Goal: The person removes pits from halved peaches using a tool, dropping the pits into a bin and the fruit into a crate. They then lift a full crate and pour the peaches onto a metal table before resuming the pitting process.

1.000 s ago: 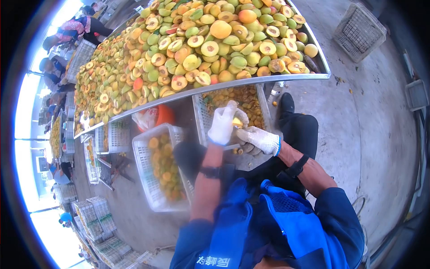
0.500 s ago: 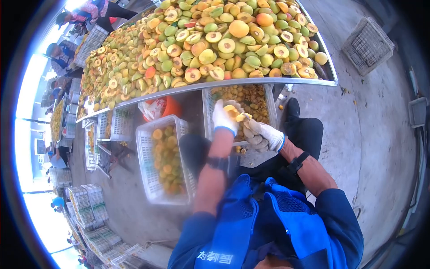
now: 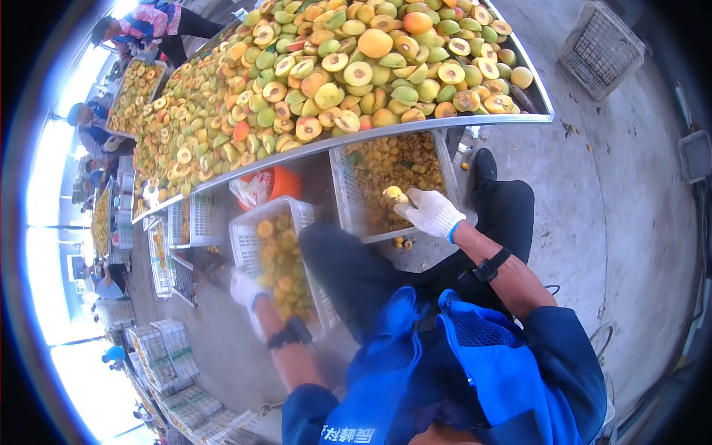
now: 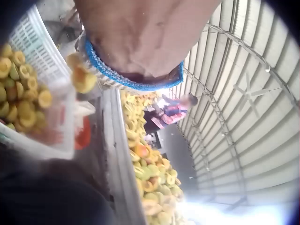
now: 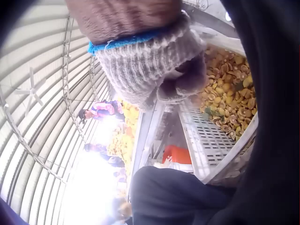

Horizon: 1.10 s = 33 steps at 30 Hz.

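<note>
My right hand (image 3: 432, 213), in a white knit glove, pinches a yellow apricot piece (image 3: 394, 194) over the crate of pits and scraps (image 3: 337, 178) under the table edge. The right wrist view shows its curled fingers beside that crate, the piece itself hidden. My gloved left hand (image 3: 245, 288), blurred, is out at the left rim of the white crate of apricot halves (image 3: 248, 259). In the left wrist view a blurred apricot half (image 4: 83, 79) shows at the left glove, whose fingers are mostly hidden behind the wrist; I cannot tell whether they grip it.
A metal-rimmed table (image 3: 445, 123) heaped with cut apricots spans the space ahead. An orange bucket (image 3: 282, 182) with white plastic stands beneath it. My knees flank the scrap crate. Another crate (image 3: 602, 50) sits on the floor at far right; people and stacked crates line the left.
The left hand has left the right hand and swung left to the crate of apricot halves. The right hand stays over the scrap crate, still holding its yellow piece.
</note>
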### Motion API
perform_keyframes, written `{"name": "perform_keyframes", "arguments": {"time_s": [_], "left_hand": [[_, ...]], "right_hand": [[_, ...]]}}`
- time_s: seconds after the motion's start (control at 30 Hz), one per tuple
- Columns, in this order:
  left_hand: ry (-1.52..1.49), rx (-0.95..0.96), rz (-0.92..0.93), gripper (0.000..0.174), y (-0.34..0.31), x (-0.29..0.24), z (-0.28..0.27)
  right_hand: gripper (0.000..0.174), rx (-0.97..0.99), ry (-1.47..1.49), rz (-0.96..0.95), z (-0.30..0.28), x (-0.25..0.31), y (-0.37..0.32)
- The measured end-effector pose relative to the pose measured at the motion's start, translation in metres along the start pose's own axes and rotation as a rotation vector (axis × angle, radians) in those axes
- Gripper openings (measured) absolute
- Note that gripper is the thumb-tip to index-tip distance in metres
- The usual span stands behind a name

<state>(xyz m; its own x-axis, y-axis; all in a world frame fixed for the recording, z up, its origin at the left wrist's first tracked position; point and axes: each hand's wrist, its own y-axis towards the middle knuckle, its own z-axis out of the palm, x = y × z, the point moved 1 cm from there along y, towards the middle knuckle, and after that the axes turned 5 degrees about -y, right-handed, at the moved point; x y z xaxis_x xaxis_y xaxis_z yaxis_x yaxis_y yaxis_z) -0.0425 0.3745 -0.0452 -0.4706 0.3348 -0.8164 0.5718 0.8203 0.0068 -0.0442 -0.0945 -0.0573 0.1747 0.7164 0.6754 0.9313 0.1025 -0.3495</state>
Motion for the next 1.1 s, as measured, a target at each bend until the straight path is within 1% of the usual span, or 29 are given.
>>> {"name": "perform_keyframes", "arguments": {"time_s": [0.03, 0.07, 0.1, 0.13, 0.17, 0.2, 0.23, 0.27, 0.3, 0.33, 0.37, 0.4, 0.43, 0.47, 0.5, 0.53, 0.57, 0.63, 0.67, 0.7, 0.73, 0.77, 0.83, 0.87, 0.9, 0.93, 0.97, 1.07, 1.1], "left_hand": [[0.004, 0.01, 0.006, 0.042, -0.004, -0.004, 0.002], [-0.155, -0.025, -0.016, 0.04, -0.009, -0.005, 0.002], [-0.319, -0.061, -0.038, 0.038, -0.02, -0.014, 0.005], [-0.323, 0.006, -0.034, 0.038, -0.028, -0.027, 0.014], [0.062, 0.12, 0.29, 0.035, 0.011, 0.008, 0.032], [-0.145, 0.185, 0.096, 0.032, -0.057, -0.063, 0.039], [0.353, 0.288, 0.617, 0.031, -0.09, -0.09, 0.053], [-0.127, 0.399, 0.263, 0.033, -0.124, -0.12, 0.073], [0.053, 0.554, 0.446, 0.036, -0.146, -0.139, 0.089], [-0.02, 0.669, 0.572, 0.037, -0.159, -0.139, 0.118], [0.033, 0.746, 0.642, 0.036, -0.176, -0.146, 0.139], [0.02, 0.858, 0.674, 0.038, -0.18, -0.134, 0.171], [0.006, 0.95, 0.554, 0.04, -0.197, -0.133, 0.189], [0.11, 0.892, 0.686, 0.04, -0.209, -0.134, 0.204], [0.037, 0.89, 0.621, 0.038, -0.217, -0.13, 0.218], [0.023, 0.849, 0.64, 0.036, -0.222, -0.124, 0.226], [0.004, 0.81, 0.663, 0.034, -0.229, -0.129, 0.229], [0.146, 0.792, 0.824, 0.036, -0.238, -0.141, 0.229], [0.127, 0.745, 0.987, 0.037, -0.241, -0.142, 0.233], [0.122, 0.75, 0.993, 0.037, -0.251, -0.159, 0.231], [0.124, 0.626, 1.194, 0.043, -0.263, -0.177, 0.227], [0.125, 0.49, 1.389, 0.052, -0.275, -0.198, 0.223], [0.067, 0.573, 1.412, 0.067, -0.288, -0.229, 0.24], [0.039, 0.575, 1.431, 0.065, -0.295, -0.242, 0.257], [0.06, 0.629, 1.45, 0.066, -0.303, -0.256, 0.269], [0.15, 0.711, 1.435, 0.067, -0.312, -0.271, 0.281], [0.239, 0.79, 1.416, 0.068, -0.322, -0.282, 0.293], [0.515, 0.917, 1.357, 0.073, -0.347, -0.292, 0.325], [0.512, 0.918, 1.36, 0.073, -0.351, -0.293, 0.333]], "right_hand": [[0.048, 0.009, -0.057, 0.024, 0.0, 0.0, 0.0], [0.048, 0.008, -0.051, 0.037, 0.003, -0.001, -0.003], [0.045, -0.034, -0.063, 0.031, 0.004, -0.002, -0.003], [0.042, -0.082, -0.079, 0.019, 0.004, -0.003, -0.001], [0.04, -0.125, -0.097, 0.005, 0.003, -0.003, 0.002], [0.037, -0.144, -0.137, -0.02, 0.003, -0.005, 0.004], [0.037, -0.149, -0.133, -0.014, 0.009, -0.015, 0.008], [0.035, -0.09, -0.212, -0.002, 0.018, -0.03, 0.016], [0.034, -0.035, -0.284, 0.016, 0.023, -0.039, 0.019], [0.032, -0.096, -0.182, 0.068, 0.017, -0.03, 0.014], [0.032, -0.106, -0.175, 0.078, 0.008, -0.026, 0.011], [0.032, -0.055, -0.18, 0.052, 0.001, -0.024, 0.007], [0.032, -0.014, -0.173, 0.028, -0.002, -0.024, 0.005], [0.033, -0.048, -0.168, 0.026, 0.001, -0.031, 0.006], [0.033, -0.065, -0.161, 0.035, -0.002, -0.033, 0.005], [0.034, -0.076, -0.08, 0.073, -0.003, -0.035, 0.004], [0.035, -0.094, 0.0, 0.112, -0.006, -0.037, 0.002], [0.037, -0.16, 0.051, 0.148, 0.0, -0.049, 0.006], [0.038, -0.272, 0.259, 0.153, 0.002, -0.053, 0.008], [0.039, -0.38, 0.468, 0.151, -0.001, -0.053, 0.01], [0.036, -0.313, 0.596, 0.212, -0.005, -0.056, 0.014], [0.036, -0.318, 0.598, 0.211, -0.009, -0.055, 0.014], [0.03, -0.263, 1.065, 0.29, -0.006, -0.052, 0.008], [0.03, -0.27, 1.07, 0.288, -0.006, -0.051, 0.006], [0.027, -0.246, 1.15, 0.3, -0.005, -0.05, 0.004], [0.025, -0.22, 1.227, 0.311, -0.004, -0.05, 0.001], [0.025, -0.228, 1.226, 0.307, -0.004, -0.051, 0.0], [0.023, -0.24, 1.19, 0.358, -0.006, -0.061, 0.001], [0.023, -0.244, 1.189, 0.357, -0.005, -0.064, 0.003]]}}
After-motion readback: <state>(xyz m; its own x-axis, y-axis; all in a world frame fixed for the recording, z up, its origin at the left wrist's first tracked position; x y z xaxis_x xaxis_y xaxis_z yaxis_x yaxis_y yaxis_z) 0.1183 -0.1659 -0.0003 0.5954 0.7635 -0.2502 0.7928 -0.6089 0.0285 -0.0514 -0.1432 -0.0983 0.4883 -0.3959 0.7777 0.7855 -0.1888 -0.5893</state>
